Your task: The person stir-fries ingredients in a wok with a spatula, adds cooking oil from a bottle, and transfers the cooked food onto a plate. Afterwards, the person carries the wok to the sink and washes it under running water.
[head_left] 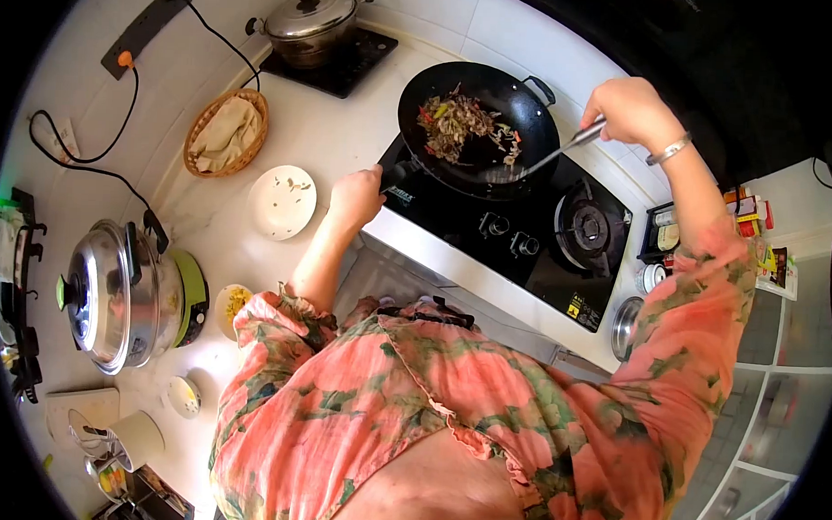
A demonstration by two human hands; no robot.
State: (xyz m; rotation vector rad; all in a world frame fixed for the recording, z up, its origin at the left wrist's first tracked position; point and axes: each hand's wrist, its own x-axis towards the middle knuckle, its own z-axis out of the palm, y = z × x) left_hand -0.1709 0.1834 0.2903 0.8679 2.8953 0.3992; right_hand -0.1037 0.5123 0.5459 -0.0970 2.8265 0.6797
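Observation:
A black wok (529, 113) sits on the far burner of the stove, its handle pointing toward me. My left hand (356, 199) is closed around that handle (400, 176). Inside the wok lies a heap of chopped, cooked food (455, 126), brownish with red and green bits. My right hand (630, 112) grips a metal spatula (559, 153) from above, and its slotted blade rests low in the wok beside the food. Near my left hand stands a white plate (280, 220) with a few scraps on it.
A gas burner (587, 225) is to the right on the black cooktop (471, 248). A lidded pot (312, 27) stands at the back, a wicker basket (195, 151) holding cloth at the left. Nearer are a steel steamer pot (112, 295), a small bowl (231, 316) and seasoning packets (755, 215).

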